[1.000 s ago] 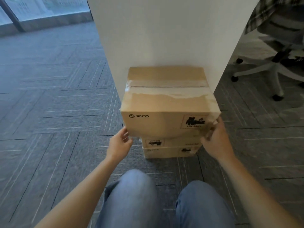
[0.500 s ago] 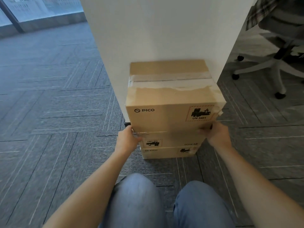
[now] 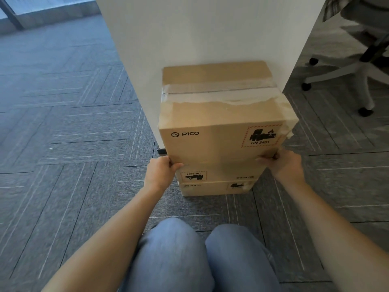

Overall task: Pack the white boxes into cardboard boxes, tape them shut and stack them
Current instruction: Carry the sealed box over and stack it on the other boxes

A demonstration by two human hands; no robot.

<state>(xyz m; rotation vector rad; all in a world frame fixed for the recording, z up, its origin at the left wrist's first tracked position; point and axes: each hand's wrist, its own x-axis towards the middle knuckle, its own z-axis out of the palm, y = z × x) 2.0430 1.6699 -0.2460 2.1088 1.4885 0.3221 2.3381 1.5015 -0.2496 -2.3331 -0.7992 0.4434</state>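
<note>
Location: top box [image 3: 219,123] atop stack [image 3: 216,180] of two boxes on floor [image 3: 63,144], back against white pillar [image 3: 200,28]. Grip: left hand [image 3: 161,172] and right hand [image 3: 282,163] each clenched on a bottom front corner. Judged: stiff card, moderate weight, contents may shift if tilted. Torn tape [image 3: 221,95] looks weak; hold bottom edges, not flaps.

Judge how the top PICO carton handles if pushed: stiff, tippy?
Probably stiff: the top carton shows square edges where the left hand and right hand grip its lower corners. Possibly tippy, stacked third-high. Loose tape may snag.
</note>
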